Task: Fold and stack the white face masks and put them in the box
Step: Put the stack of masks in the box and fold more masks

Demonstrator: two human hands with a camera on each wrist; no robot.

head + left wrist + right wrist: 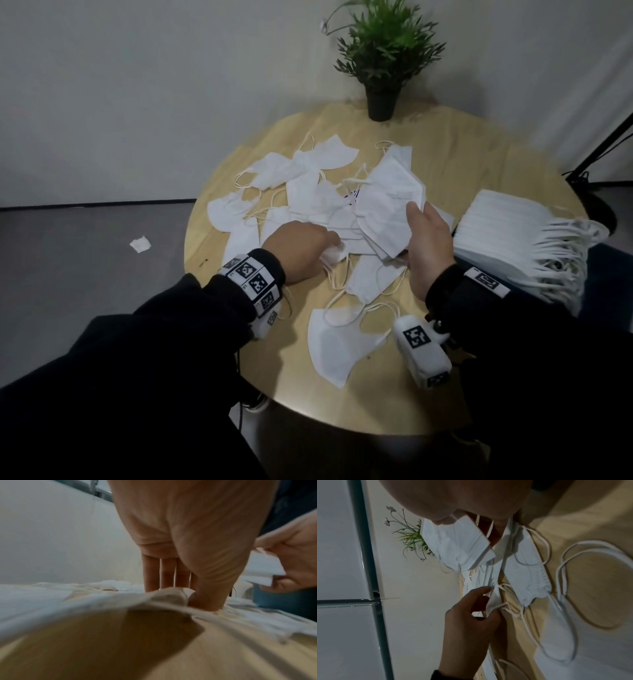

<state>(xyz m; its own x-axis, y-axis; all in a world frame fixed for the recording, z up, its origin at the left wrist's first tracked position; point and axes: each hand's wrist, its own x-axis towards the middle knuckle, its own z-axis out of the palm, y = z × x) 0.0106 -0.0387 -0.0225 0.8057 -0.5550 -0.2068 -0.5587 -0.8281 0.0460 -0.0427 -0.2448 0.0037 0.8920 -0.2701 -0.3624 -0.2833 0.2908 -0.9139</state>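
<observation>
— Right hand (430, 246)?
— Gripping a small stack of folded masks (387, 205), thumb on top, fingers curled beneath; stack lifted off the round wooden table (445, 144), tilted, ear loops dangling.
— Left hand (298, 250)?
— Down among the loose masks (308, 192) near the table's middle, pinching the edge of one mask (334, 253) between thumb and fingertips; edge raised slightly in the left wrist view.
— Other masks?
— Scattered flat across the centre and left of the table, loops tangled. One folded mask (339, 346) lying alone near the front edge. A tall finished pile (507, 240) at the right edge, loops hanging off toward the front.
— Box?
— Dark blue shape (609, 274) under and behind the tall pile; whether that is the box, cannot tell.
— Anything else?
— Potted plant (383, 61) at the table's far edge. Scrap of white (139, 244) on the grey floor, left of the table.
</observation>
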